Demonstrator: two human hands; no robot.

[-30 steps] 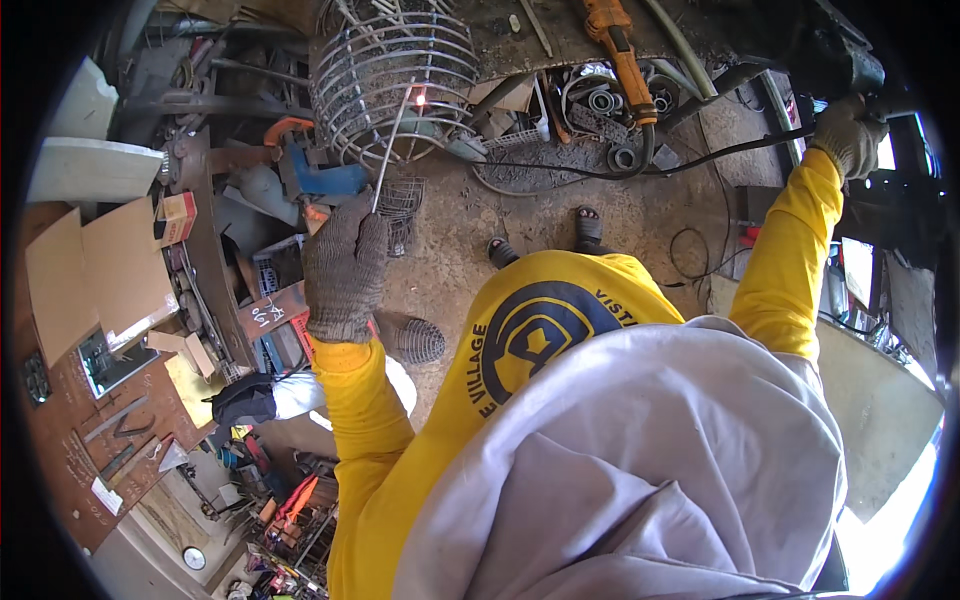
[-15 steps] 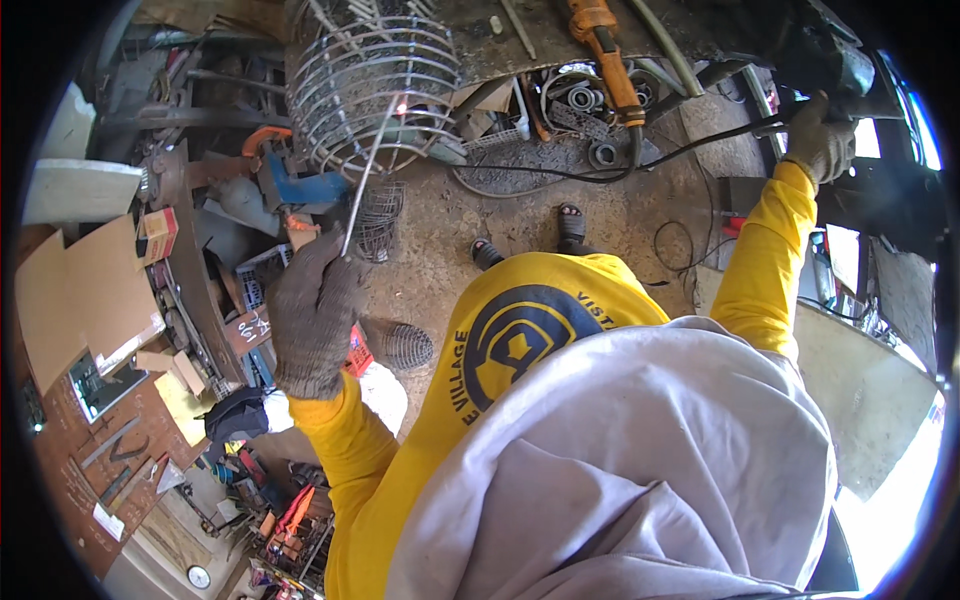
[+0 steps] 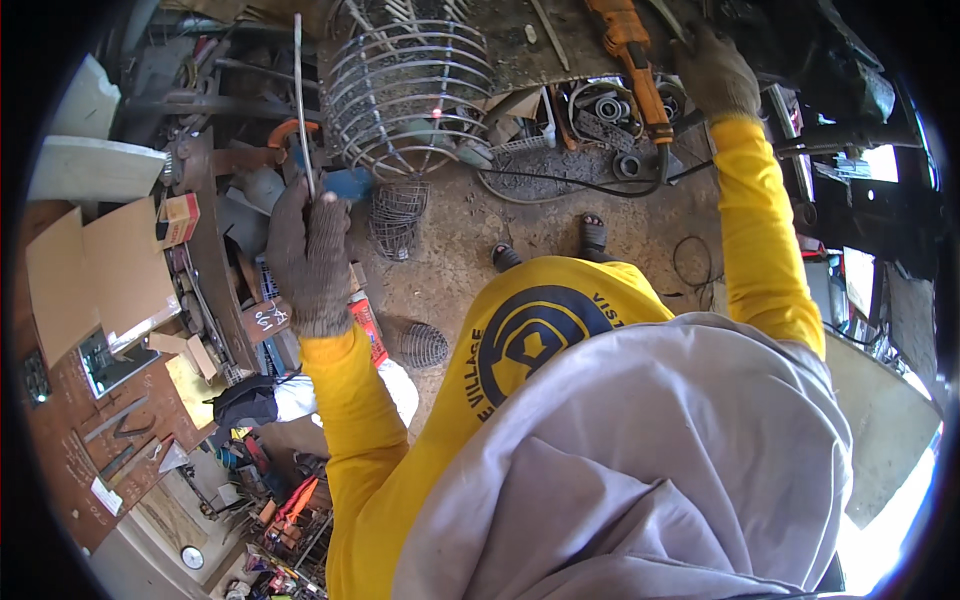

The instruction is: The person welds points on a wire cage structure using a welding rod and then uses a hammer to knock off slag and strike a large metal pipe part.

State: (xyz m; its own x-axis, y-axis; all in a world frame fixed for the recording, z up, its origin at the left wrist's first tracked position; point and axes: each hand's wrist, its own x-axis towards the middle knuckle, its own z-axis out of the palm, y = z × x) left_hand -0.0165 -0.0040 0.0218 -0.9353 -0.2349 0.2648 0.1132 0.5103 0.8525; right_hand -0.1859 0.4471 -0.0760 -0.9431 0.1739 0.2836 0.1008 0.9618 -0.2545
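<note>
My left hand (image 3: 310, 255), in a grey knitted glove, grips the lower end of a thin metal rod (image 3: 300, 100) that points straight up, left of a round wire cage (image 3: 410, 90). A small pink glowing spot (image 3: 437, 103) shows on the cage's wires. My right hand (image 3: 715, 75), also gloved, reaches up to the bench edge, right beside an orange power tool (image 3: 630, 45). Whether its fingers hold anything is hidden. Both arms wear yellow sleeves.
Two small wire baskets (image 3: 400, 215) (image 3: 425, 345) lie on the dirt floor. A black cable (image 3: 590, 180) runs from the orange tool. Cardboard sheets (image 3: 100, 270) and scrap metal crowd the left. My sandalled feet (image 3: 593, 235) stand below the bench. Dark machinery (image 3: 860, 90) fills the right.
My left hand has drawn the rod away from the cage to the left and turned it upright. My right hand has moved left toward the orange tool.
</note>
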